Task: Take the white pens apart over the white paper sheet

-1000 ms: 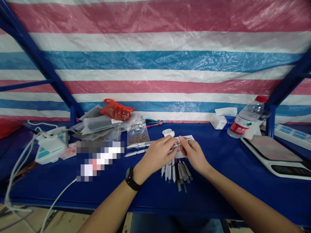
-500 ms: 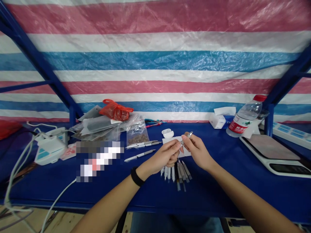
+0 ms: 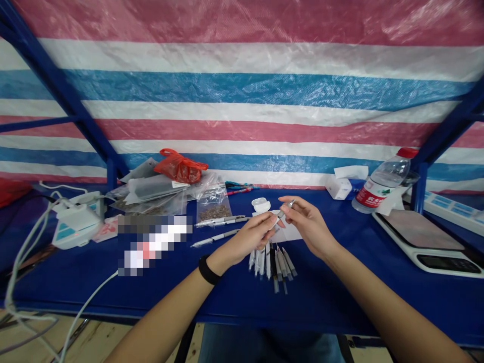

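A slim white-and-grey pen [image 3: 280, 215] slants up to the right between my two hands, above a white sheet of paper [image 3: 293, 232]. My left hand [image 3: 247, 241], with a black band at the wrist, is closed around its lower part. My right hand [image 3: 312, 224] has thumb and forefinger at the grey tip end, the other fingers loosely curved. Below the hands lie several white pen barrels [image 3: 262, 263] and several grey pen parts [image 3: 284, 266] in a row. Some dark refills stick out among them; my left hand partly covers their upper ends.
Assembled pens [image 3: 215, 238] and a bag of small parts [image 3: 214, 209] lie left. Behind the paper sits a small open white case [image 3: 260, 204]. A water bottle [image 3: 385, 181] and a scale [image 3: 419, 232] stand right. Power strip [image 3: 77, 224] and cables occupy the left.
My right hand's fingers have loosened and lifted, showing more of the pen between the hands. My left hand has shifted slightly left, and the pen sits a little further left.
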The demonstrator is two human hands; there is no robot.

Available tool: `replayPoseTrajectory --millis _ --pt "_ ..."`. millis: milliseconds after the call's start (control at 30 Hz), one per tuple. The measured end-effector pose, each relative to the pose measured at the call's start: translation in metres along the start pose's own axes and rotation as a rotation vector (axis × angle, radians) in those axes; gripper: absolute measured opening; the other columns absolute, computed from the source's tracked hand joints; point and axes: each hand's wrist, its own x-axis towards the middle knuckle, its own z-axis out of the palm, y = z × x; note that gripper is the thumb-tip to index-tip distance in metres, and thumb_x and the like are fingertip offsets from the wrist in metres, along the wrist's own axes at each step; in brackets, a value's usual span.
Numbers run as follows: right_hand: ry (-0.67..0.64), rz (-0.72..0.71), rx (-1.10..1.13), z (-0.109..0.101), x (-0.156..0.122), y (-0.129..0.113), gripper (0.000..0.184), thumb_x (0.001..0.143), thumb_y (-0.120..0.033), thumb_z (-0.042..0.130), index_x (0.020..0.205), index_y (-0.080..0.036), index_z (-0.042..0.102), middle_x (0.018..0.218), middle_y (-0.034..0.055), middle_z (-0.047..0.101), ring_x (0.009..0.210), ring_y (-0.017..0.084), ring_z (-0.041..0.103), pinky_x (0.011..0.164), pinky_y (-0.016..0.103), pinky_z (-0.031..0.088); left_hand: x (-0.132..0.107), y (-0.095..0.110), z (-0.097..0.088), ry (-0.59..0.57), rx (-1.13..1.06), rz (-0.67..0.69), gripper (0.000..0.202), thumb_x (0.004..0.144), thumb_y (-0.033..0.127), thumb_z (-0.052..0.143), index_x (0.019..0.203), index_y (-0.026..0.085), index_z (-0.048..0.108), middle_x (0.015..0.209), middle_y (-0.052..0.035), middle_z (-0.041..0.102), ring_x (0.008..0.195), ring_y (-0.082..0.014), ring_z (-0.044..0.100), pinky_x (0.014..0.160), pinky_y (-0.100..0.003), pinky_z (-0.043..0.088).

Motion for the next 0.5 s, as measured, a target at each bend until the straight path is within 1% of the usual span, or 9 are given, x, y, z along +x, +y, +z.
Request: replayPoseTrajectory --millis 67,100,133,200,267,300,333,433,500 --pt "0.006 0.007 -0.004 0.0001 0.0003 0.0012 0.031 0.068 -0.041 0.082 0.093 -0.025 0.075 0.066 -0.0039 0.058 0.065 0.015 0.049 0.067 0.032 0.04 -0.0013 0.0023 0.0012 -0.023 -0.005 -0.042 0.029 0.102 0.047 0.047 0.096 0.019 0.053 0.065 0.0085 0.033 0.044 -0.005 0.021 0.043 -0.02 0.017" --pt "0.0 0.018 0.014 -0.0001 0.0003 0.0011 0.033 0.067 -0.038 0.083 0.096 -0.026 0.075 0.066 -0.0043 0.059 0.064 0.014 0.049 0.066 0.032 0.04 -0.0017 0.0029 0.0017 -0.03 -0.009 -0.059 0.027 0.102 0.045 0.046 0.095 0.02 0.051 0.063 0.0092 0.031 0.044 -0.0051 0.019 0.043 -0.02 0.016" --pt "-0.011 0.033 0.042 -0.0003 0.0002 0.0007 0.036 0.065 -0.035 0.084 0.099 -0.027 0.075 0.069 -0.0034 0.063 0.065 0.015 0.051 0.067 0.032 0.04 -0.0021 0.0033 0.002 -0.03 -0.012 -0.072 0.025 0.103 0.045 0.046 0.095 0.021 0.049 0.062 0.0097 0.028 0.043 -0.0052 0.018 0.044 -0.019 0.015" --pt "-0.032 0.057 0.103 -0.0008 -0.0004 -0.0006 0.039 0.065 -0.031 0.082 0.103 -0.028 0.075 0.087 0.0006 0.073 0.068 0.015 0.053 0.066 0.032 0.041 -0.0023 0.0034 0.0022 -0.018 -0.014 -0.083 0.024 0.103 0.045 0.045 0.094 0.023 0.045 0.061 0.0105 0.026 0.043 -0.0054 0.016 0.044 -0.019 0.015" --pt "-0.028 0.054 0.132 -0.0009 -0.0011 -0.0011 0.036 0.066 -0.03 0.08 0.101 -0.029 0.074 0.101 0.0023 0.074 0.066 0.012 0.05 0.065 0.032 0.042 -0.0023 0.0034 0.0018 -0.006 -0.005 -0.08 0.023 0.103 0.045 0.046 0.094 0.024 0.044 0.061 0.0107 0.025 0.043 -0.0055 0.015 0.044 -0.018 0.015" --pt "-0.018 0.043 0.129 -0.0009 -0.0012 -0.0007 0.033 0.067 -0.031 0.08 0.099 -0.028 0.074 0.101 0.0016 0.073 0.063 0.011 0.048 0.063 0.031 0.041 -0.0023 0.0034 0.0015 -0.006 0.002 -0.078 0.023 0.103 0.045 0.046 0.094 0.024 0.045 0.06 0.0107 0.026 0.044 -0.0056 0.016 0.044 -0.017 0.015" --pt "-0.004 0.031 0.118 -0.0009 -0.0012 0.0 0.03 0.068 -0.033 0.081 0.097 -0.027 0.074 0.095 0.0003 0.072 0.06 0.009 0.045 0.061 0.03 0.041 -0.0023 0.0035 0.0013 -0.01 0.009 -0.077 0.023 0.103 0.045 0.047 0.094 0.024 0.045 0.06 0.0106 0.026 0.044 -0.0056 0.016 0.044 -0.017 0.016" --pt "0.015 0.023 0.075 -0.0011 -0.0007 0.0022 0.033 0.069 -0.038 0.083 0.097 -0.025 0.073 0.071 -0.0046 0.062 0.052 0.008 0.038 0.055 0.029 0.037 -0.0022 0.0029 0.0005 -0.024 0.026 -0.081 0.023 0.102 0.044 0.048 0.093 0.023 0.045 0.06 0.0102 0.029 0.044 -0.0058 0.019 0.044 -0.017 0.017" --pt "0.011 0.042 0.076 -0.001 -0.0009 0.0021 0.039 0.067 -0.037 0.084 0.103 -0.025 0.073 0.07 -0.0043 0.066 0.048 0.007 0.032 0.055 0.03 0.038 -0.0018 0.0016 0.0001 -0.031 0.039 -0.083 0.023 0.101 0.045 0.05 0.095 0.023 0.046 0.06 0.0103 0.029 0.045 -0.0059 0.018 0.044 -0.017 0.017"
